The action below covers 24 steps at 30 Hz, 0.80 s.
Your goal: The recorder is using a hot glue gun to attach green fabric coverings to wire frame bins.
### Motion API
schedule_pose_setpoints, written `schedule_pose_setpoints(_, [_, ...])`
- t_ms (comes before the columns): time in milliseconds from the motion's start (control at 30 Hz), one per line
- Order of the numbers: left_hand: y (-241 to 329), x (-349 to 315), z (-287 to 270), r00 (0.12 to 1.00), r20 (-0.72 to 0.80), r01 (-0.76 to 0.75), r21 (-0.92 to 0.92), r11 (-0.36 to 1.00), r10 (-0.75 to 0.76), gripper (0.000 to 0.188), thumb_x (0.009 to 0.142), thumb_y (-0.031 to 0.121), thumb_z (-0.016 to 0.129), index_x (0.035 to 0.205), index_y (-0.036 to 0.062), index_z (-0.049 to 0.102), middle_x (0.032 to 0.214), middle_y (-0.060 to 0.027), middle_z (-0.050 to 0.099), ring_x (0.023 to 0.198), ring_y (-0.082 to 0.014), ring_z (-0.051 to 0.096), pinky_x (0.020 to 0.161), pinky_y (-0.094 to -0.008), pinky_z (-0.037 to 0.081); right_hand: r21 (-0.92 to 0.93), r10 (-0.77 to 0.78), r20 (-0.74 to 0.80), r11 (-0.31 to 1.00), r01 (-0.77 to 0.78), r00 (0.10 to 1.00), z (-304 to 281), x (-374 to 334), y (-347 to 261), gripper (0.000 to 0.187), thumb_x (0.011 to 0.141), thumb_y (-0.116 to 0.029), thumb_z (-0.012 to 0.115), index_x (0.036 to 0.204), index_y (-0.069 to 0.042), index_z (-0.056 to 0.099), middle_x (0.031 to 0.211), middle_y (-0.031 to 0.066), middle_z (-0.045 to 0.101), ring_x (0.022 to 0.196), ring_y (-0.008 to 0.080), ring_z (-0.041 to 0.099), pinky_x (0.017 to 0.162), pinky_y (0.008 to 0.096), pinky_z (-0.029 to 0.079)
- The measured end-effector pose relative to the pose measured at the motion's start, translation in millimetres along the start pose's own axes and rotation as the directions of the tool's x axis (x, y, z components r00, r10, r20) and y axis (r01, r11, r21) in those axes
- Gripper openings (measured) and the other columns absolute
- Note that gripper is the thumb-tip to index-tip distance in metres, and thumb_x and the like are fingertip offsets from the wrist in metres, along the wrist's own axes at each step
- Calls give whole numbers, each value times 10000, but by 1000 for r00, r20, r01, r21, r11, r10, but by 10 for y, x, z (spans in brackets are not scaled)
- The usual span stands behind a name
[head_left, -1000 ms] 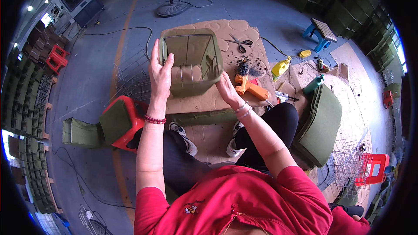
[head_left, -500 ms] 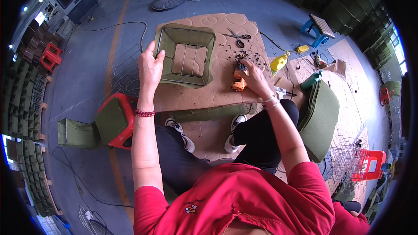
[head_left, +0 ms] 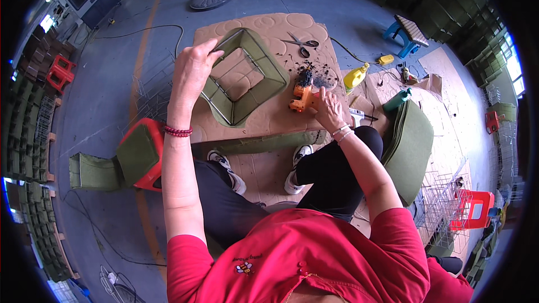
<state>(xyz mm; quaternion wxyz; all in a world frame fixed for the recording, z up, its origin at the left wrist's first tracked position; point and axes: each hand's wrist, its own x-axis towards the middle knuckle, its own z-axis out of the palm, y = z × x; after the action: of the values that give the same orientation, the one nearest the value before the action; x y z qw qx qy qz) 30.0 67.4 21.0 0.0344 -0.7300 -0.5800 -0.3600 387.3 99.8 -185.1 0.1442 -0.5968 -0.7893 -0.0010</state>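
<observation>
My left hand (head_left: 193,72) is closed on the upper left rim of an open, square green felt basket (head_left: 268,73) with a wire frame inside. The basket is tilted and turned cornerwise above a cardboard-topped work surface (head_left: 224,126). My right hand (head_left: 331,110) is at the handle end of an orange power tool (head_left: 303,99) lying on the cardboard, thumb and fingers on either side of the handle. The grip is partly hidden. Small black pieces (head_left: 323,73) are scattered by the tool's dark end. Black-handled scissors (head_left: 305,44) lie open beyond them.
To the right are a yellow bottle (head_left: 355,77), a teal bottle (head_left: 397,100) and stacked green felt sheets (head_left: 412,151). A red stool (head_left: 150,177) bearing green felt stands left. Wire frames (head_left: 441,213) and a blue stool (head_left: 405,39) are at right. A cable (head_left: 179,36) crosses the floor.
The basket has turned and tipped, with my left hand moving up along its rim. My right hand has drawn back from the black pieces to the handle; the orange tool has shifted slightly left.
</observation>
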Motion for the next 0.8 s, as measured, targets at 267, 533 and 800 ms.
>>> schedule_pose_setpoints(267, [-32,-49,21,996,-39,78,-119,990,-84,221,851,208,746,1030,79,762,892,-187,708,827,-341,710,692,-389,551,867,228,310,332,-373,923,-612,44,147,294,830,-156,706,1077,-17,627,777,75,670,723,217,681,655,341,531])
schedule_pose_setpoints(533, [-14,-56,131,977,-211,45,132,990,-17,190,861,279,728,940,113,774,779,-152,700,734,-337,695,633,-397,540,969,-36,44,-241,-51,998,-1144,-455,-160,583,784,-194,735,1284,6,512,1194,184,628,1209,316,583,943,429,514])
schedule_pose_setpoints(800, [85,-100,10,998,61,13,-70,997,-9,238,892,188,724,1077,40,745,850,-217,696,641,-186,669,630,-328,508,907,-522,214,-208,-366,826,-1234,-909,-796,510,890,-229,712,1321,-5,556,1272,122,622,1231,253,555,1117,407,361])
